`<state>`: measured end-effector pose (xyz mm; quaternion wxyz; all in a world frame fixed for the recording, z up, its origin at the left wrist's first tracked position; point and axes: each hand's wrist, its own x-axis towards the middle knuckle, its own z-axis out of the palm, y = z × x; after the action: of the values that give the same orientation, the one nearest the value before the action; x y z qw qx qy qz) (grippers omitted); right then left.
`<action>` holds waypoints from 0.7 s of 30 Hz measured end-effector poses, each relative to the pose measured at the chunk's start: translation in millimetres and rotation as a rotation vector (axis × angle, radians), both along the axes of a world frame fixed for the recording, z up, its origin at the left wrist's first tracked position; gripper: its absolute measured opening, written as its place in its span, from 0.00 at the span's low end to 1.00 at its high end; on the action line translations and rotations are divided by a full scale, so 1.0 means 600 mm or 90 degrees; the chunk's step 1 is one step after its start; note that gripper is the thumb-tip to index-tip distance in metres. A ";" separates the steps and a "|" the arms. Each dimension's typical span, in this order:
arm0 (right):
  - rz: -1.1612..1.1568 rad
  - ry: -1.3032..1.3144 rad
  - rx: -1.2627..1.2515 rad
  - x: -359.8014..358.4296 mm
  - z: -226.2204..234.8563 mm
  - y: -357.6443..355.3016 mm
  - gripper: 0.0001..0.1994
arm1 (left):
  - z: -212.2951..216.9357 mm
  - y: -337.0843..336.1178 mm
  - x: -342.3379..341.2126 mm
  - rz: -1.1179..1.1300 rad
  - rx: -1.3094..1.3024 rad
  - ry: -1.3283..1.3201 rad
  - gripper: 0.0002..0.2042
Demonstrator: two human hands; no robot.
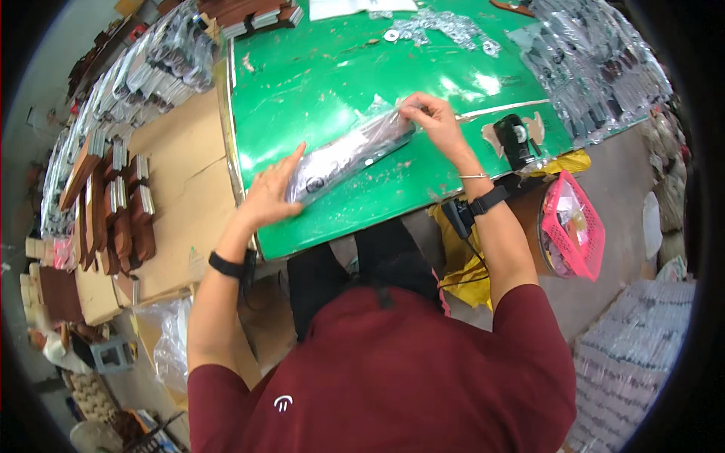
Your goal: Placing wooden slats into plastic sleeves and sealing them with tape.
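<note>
A long dark piece in a clear plastic sleeve (pixel 347 157) lies slantwise on the green tabletop (pixel 317 98), its right end pointing away from me. My left hand (pixel 268 192) is at its near left end, with thumb and fingers spread apart beside the plastic. At the far right end, the fingers of my right hand (pixel 432 121) pinch the sleeve's loose edge. Glare on the plastic hides the exact kind of the piece inside. To the right of that hand, a black roll-like item (pixel 516 140) sits on the table near its edge.
Wrapped pieces (pixel 596 68) cover the table's far right. Small clear packets (pixel 445 29) lie at the back. On the left, brown wooden pieces (pixel 113 204) are stacked on a cardboard-coloured surface (pixel 181 151). A pink basket (pixel 578 226) stands at the right, below the table edge.
</note>
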<state>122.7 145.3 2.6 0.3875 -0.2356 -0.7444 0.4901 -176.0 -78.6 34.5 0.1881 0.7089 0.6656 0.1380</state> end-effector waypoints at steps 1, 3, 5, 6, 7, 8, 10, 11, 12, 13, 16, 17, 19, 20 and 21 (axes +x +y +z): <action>-0.014 0.043 -0.058 -0.005 -0.003 -0.003 0.06 | 0.003 0.008 -0.012 -0.041 -0.001 -0.036 0.54; -0.027 0.087 -0.121 -0.016 -0.004 -0.007 0.06 | 0.007 0.016 -0.021 -0.041 0.002 -0.095 0.52; -0.092 0.041 -0.096 -0.027 0.000 -0.008 0.08 | 0.018 0.022 -0.028 -0.054 -0.073 -0.137 0.48; -0.092 0.042 -0.098 -0.030 -0.002 -0.005 0.08 | 0.022 0.025 -0.031 -0.053 -0.074 -0.136 0.48; -0.112 0.025 -0.102 -0.033 -0.003 0.000 0.09 | 0.026 0.027 -0.034 -0.024 -0.140 -0.256 0.45; -0.132 0.007 -0.105 -0.035 -0.003 0.003 0.10 | 0.029 0.029 -0.037 0.007 -0.205 -0.375 0.43; -0.124 0.017 -0.131 -0.044 0.007 -0.001 0.11 | 0.038 0.031 -0.037 0.035 -0.260 -0.451 0.40; -0.116 0.026 -0.156 -0.048 0.011 -0.003 0.12 | 0.040 0.032 -0.036 0.062 -0.314 -0.526 0.38; -0.118 0.026 -0.156 -0.050 0.012 -0.005 0.12 | 0.041 0.032 -0.038 0.041 -0.320 -0.525 0.36; -0.111 0.041 -0.179 -0.051 0.011 -0.008 0.11 | 0.040 0.032 -0.039 0.039 -0.321 -0.525 0.36; -0.086 0.066 -0.209 -0.044 0.015 -0.021 0.10 | 0.034 0.027 -0.046 0.033 -0.315 -0.521 0.37; -0.070 0.077 -0.217 -0.038 0.016 -0.029 0.09 | 0.033 0.021 -0.050 -0.016 -0.227 -0.410 0.38; -0.044 0.078 -0.152 -0.017 0.003 -0.057 0.09 | 0.033 0.008 -0.041 -0.062 -0.139 -0.303 0.40; -0.021 0.079 -0.088 -0.005 -0.005 -0.073 0.08 | 0.033 -0.003 -0.026 -0.037 -0.080 -0.115 0.42; -0.023 0.078 -0.085 0.005 -0.006 -0.091 0.08 | 0.036 -0.011 -0.014 -0.013 -0.017 0.076 0.44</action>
<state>126.0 91.0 -0.9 0.4246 -0.2436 -0.6806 0.5452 -184.3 -85.2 55.9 0.1591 0.7201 0.6700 0.0848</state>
